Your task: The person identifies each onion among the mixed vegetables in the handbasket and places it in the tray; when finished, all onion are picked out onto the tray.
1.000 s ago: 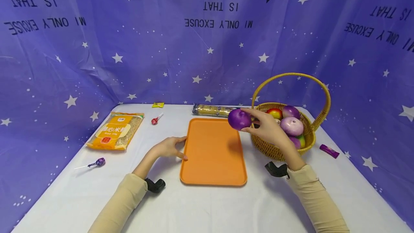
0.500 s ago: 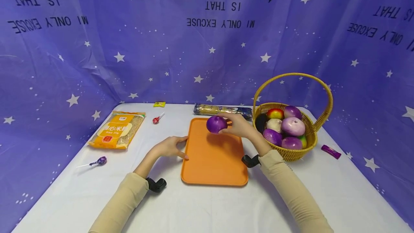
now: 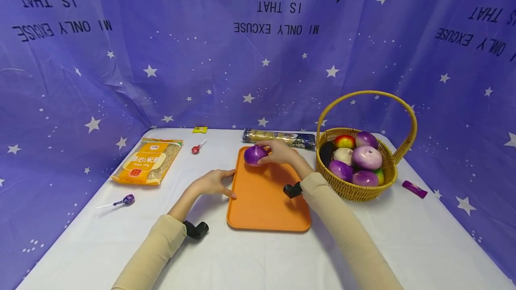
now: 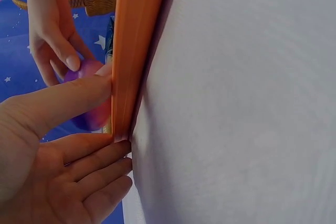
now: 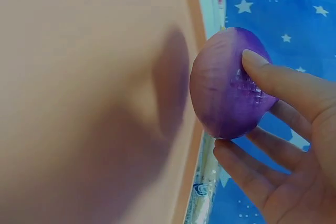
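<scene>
Right grip [image 3: 278, 152] curled round purple onion [image 3: 255, 154], underside hidden; left grip [image 3: 211, 183] spread, touching tray [image 3: 266, 200] rim.

Orange tray [image 3: 266, 200] near half bare, open from above; wicker basket [image 3: 354, 189] blocks right, noodle packet [image 3: 278, 137] behind.

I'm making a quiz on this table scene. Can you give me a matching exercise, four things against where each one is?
Things:
1. purple onion
2. orange tray
3. wicker basket
4. purple lollipop

Places:
A. on the table's right, full of produce
B. in the right hand's grip, at the tray's far end
C. near the table's left edge
D. left hand touching its left rim

Pairs: 1-B, 2-D, 3-A, 4-C
</scene>
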Demonstrator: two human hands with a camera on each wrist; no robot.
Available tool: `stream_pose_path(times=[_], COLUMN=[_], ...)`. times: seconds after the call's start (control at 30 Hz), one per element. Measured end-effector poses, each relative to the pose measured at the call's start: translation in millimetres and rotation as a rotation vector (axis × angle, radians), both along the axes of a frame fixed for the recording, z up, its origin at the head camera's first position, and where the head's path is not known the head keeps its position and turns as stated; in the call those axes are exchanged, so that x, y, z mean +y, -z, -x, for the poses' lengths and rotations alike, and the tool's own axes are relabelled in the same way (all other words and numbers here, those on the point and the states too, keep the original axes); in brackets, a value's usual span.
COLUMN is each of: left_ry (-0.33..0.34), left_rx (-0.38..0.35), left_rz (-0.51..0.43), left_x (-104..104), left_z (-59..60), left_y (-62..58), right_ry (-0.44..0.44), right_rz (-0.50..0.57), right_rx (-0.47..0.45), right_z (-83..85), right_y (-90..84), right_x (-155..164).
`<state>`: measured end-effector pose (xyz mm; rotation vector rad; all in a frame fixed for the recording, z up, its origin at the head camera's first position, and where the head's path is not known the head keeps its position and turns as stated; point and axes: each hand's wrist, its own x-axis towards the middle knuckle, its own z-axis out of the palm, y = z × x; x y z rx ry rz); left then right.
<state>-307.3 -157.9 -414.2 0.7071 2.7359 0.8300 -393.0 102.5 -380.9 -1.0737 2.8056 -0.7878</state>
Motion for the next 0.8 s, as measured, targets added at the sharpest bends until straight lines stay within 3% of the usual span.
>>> stream_pose_path(times=[0.27, 0.5, 0.8], left_ry=[0.011, 0.014, 0.01], left_rx=[0.004, 0.007, -0.006], left_rz=[0.008, 0.01, 0.007], left_x=[0.5, -0.6, -1.6], left_z=[-0.6, 0.0, 0.7], left_y=[-1.0, -0.4, 0.3], right_ry=[-0.002, 0.037, 0.041], right_rz=[-0.049, -0.028, -0.015], right_rx=[0.021, -0.053, -0.06], right_z=[6.2, 8.0, 9.3], right_y=[6.0, 10.1, 12.0], right_x=[-10.7, -13.5, -13.9])
